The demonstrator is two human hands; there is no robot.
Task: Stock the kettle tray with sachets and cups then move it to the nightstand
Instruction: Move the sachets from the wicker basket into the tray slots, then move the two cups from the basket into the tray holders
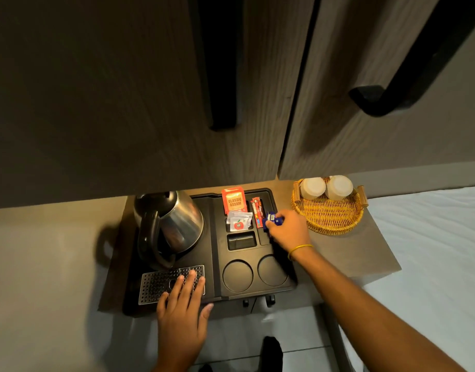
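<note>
The black kettle tray [216,269] lies on a low wooden surface, with a steel kettle [172,224] on its left half. Its back compartments hold an orange Classic Assam tea sachet [234,200], white sachets with a red apple mark [239,222] and red stick sachets [258,212]. My right hand [290,229] grips blue sachets [273,219] over the right-hand slot of the tray. My left hand [181,310] lies flat, fingers spread, on the perforated metal drip grate [156,284]. Both round cup recesses [237,276] hold nothing. Two white cups [326,187] sit upside down in a wicker basket [329,220] to the right.
Dark wood cabinet doors with long black handles [223,76] hang directly above the tray. A white bed [432,251] lies to the right of the wooden surface. Pale floor tiles and a dark shoe tip [271,350] show below.
</note>
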